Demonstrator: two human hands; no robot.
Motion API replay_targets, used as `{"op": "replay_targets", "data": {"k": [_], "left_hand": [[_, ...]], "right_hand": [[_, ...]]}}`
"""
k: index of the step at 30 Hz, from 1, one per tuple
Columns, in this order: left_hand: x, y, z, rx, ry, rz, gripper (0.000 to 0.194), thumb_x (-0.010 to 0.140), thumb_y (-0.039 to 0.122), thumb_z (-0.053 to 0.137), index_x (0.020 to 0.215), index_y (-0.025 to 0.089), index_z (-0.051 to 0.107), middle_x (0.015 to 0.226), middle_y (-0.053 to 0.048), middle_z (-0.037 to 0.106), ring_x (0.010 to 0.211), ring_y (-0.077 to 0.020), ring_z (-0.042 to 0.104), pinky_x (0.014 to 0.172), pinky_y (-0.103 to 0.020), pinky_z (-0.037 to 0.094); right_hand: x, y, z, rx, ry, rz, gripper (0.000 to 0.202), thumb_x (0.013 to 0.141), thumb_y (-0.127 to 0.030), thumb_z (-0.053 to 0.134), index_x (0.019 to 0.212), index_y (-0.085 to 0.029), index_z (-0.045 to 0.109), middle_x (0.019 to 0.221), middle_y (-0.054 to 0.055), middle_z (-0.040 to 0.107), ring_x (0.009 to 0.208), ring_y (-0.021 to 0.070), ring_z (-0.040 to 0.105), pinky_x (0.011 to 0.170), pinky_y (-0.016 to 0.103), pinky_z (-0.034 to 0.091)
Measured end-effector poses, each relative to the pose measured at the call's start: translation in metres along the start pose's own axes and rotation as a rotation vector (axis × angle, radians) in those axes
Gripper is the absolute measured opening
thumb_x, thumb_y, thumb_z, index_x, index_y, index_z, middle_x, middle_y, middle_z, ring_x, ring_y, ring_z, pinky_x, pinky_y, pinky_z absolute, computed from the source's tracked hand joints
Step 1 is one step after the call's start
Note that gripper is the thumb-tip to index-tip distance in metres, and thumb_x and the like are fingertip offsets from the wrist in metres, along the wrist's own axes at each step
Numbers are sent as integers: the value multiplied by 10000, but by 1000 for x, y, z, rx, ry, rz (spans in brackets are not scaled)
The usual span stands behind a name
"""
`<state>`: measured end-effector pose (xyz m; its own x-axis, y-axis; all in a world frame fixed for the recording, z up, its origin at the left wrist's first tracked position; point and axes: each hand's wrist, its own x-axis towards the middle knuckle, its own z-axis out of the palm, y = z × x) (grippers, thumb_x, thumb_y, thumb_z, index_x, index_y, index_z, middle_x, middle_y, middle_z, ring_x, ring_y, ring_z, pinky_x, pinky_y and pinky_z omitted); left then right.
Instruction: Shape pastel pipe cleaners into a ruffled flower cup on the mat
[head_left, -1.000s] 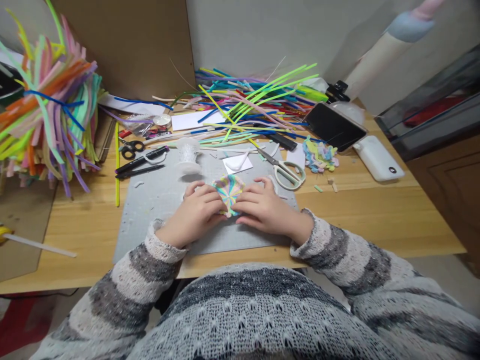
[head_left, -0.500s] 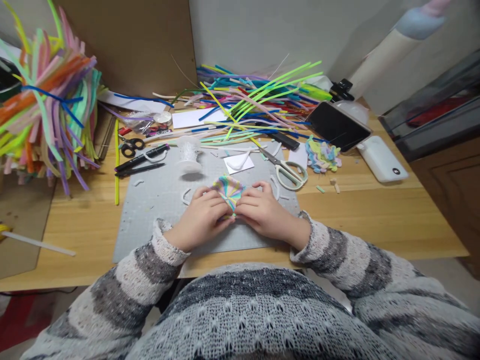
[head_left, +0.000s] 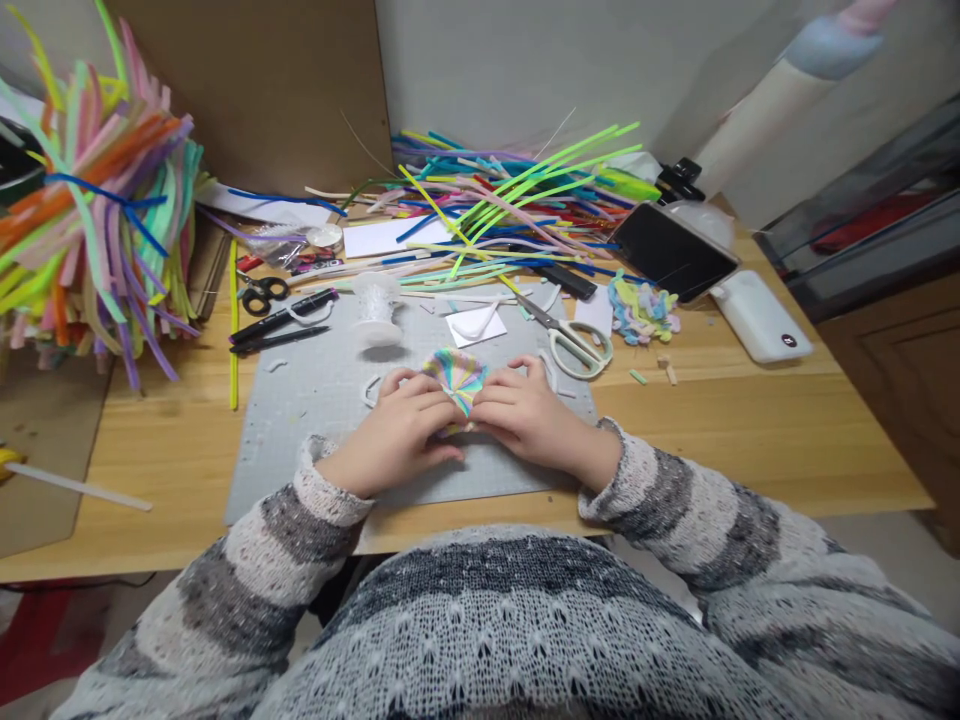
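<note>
A round disc of pastel pipe cleaners (head_left: 456, 372), striped outward from its centre, lies on the grey cutting mat (head_left: 300, 450) between my hands. My left hand (head_left: 409, 422) grips its left side with bent fingers, the thumb stretched along the near edge. On the right side, my right hand (head_left: 521, 412) has its fingers curled on the disc. The lower part of the disc is mostly covered by my fingers. White bent pipe cleaner pieces lie just beyond both hands, partly hidden.
Behind the mat spreads a heap of loose pipe cleaners (head_left: 510, 210). A clear spool (head_left: 376, 310), light-handled scissors (head_left: 577, 345), black pens (head_left: 281, 320) and a pastel pipe cleaner cluster (head_left: 645, 308) surround the work area. A phone (head_left: 675, 252) and white power bank (head_left: 763, 315) sit right.
My left thumb has moved away from the disc's near edge, slightly down and left. The disc and my right hand stay almost in place.
</note>
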<state>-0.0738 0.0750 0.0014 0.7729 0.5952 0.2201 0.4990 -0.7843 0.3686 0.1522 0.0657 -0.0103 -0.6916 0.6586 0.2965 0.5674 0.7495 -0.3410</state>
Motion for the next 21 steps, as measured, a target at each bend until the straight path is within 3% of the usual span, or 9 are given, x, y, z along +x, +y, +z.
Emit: {"op": "replay_targets", "data": {"k": [4, 8, 16, 21], "left_hand": [[0, -2, 0, 38, 43, -1, 109, 877, 326, 595, 905, 229, 637, 934, 4, 690, 985, -190, 582, 971, -407, 277], [1, 1, 4, 56, 57, 9, 177, 893, 362, 570, 846, 207, 641, 877, -10, 686, 900, -181, 598, 908, -365, 344], [3, 5, 13, 73, 76, 52, 196, 928, 308, 518, 822, 203, 644, 842, -3, 693, 828, -162, 612, 887, -350, 380], [2, 2, 7, 20, 24, 17, 238, 861, 443, 602, 916, 212, 621, 920, -9, 679, 925, -187, 594, 896, -362, 351]], "right_hand": [[2, 1, -3, 14, -20, 11, 106, 920, -283, 533, 946, -243, 628, 983, -4, 695, 1006, 184, 534, 986, 441, 165], [2, -4, 2, 21, -6, -8, 159, 942, -324, 493, 951, -222, 614, 961, 15, 696, 985, 181, 541, 987, 431, 179], [2, -4, 10, -11, 44, -74, 212, 968, -220, 439, 848, -236, 612, 825, -40, 705, 915, 154, 546, 952, 415, 178], [2, 2, 2, -16, 8, -53, 163, 957, -259, 475, 881, -231, 616, 870, -23, 707, 950, 162, 544, 951, 409, 189]]}}
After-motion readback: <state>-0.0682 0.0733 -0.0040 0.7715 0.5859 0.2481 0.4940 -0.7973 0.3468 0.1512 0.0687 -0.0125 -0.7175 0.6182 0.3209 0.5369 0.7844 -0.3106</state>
